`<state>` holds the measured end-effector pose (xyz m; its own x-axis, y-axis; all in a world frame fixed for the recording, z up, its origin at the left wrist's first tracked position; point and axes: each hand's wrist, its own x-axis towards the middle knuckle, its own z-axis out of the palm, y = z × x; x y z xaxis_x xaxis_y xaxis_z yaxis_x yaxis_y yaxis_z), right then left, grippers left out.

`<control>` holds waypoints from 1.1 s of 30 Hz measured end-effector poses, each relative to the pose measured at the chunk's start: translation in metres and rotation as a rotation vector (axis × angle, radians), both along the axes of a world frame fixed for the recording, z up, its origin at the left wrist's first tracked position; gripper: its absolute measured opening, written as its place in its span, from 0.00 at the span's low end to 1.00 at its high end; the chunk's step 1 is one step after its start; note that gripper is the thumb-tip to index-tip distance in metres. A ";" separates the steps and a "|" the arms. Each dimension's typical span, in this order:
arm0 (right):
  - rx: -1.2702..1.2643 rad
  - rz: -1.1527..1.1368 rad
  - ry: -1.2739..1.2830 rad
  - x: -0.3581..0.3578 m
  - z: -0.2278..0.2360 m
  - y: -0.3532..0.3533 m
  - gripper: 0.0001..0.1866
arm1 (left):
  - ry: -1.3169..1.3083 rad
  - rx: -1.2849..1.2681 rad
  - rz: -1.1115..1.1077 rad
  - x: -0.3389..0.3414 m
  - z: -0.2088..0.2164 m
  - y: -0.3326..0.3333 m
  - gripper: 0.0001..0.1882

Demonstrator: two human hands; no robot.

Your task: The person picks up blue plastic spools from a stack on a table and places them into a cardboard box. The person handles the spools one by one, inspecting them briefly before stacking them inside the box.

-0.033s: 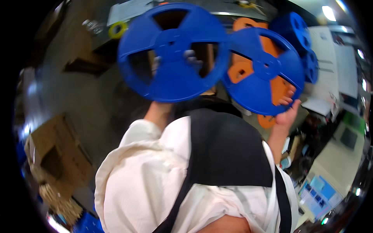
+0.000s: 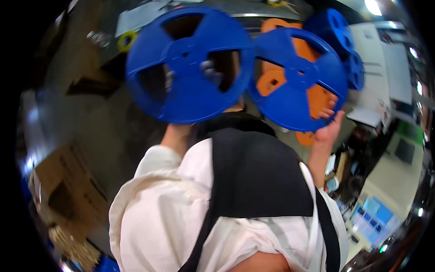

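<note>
Two blue plastic reels with wedge-shaped openings are held up side by side. Under the larger-looking left reel [image 2: 192, 97] is my left hand, its palm hidden behind the disc. Grey-covered fingertips of my left hand [image 2: 208, 69] show through the reel's openings, and the wrist comes out below the rim. My right hand [image 2: 330, 126] grips the lower right rim of the right reel [image 2: 283, 102], fingers curled through an opening and thumb outside. Orange reels [image 2: 272, 83] lie behind the right reel and show through its gaps.
More blue reels [image 2: 333, 29] stand at the back right, beside a white surface [image 2: 369, 54]. A yellow tape roll [image 2: 127, 41] rests on the dark bench at the back left. An open cardboard box [image 2: 74, 190] is at the left; a screen [image 2: 374, 222] glows at the lower right.
Both reels and my hands sit slightly farther left in the picture, along with the background. My hold on each reel looks the same.
</note>
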<state>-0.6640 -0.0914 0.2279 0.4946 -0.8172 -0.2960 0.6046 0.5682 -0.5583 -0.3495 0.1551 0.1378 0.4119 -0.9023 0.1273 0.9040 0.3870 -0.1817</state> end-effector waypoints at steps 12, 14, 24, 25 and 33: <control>0.136 0.163 -0.304 0.033 0.006 0.027 0.31 | -0.098 0.171 0.026 0.012 -0.005 0.017 0.38; -0.005 0.203 0.021 0.072 0.012 0.050 0.28 | -0.134 0.188 -0.061 -0.001 0.008 0.001 0.39; -1.484 -0.004 1.317 0.106 -0.004 0.069 0.35 | -0.280 0.111 -0.290 -0.058 0.023 -0.035 0.40; -1.584 0.032 1.353 0.109 0.002 0.060 0.36 | -0.280 0.122 -0.298 -0.058 0.025 -0.034 0.40; -2.107 0.676 0.999 0.196 0.029 0.123 0.48 | -0.213 0.245 -0.366 -0.072 0.031 -0.030 0.40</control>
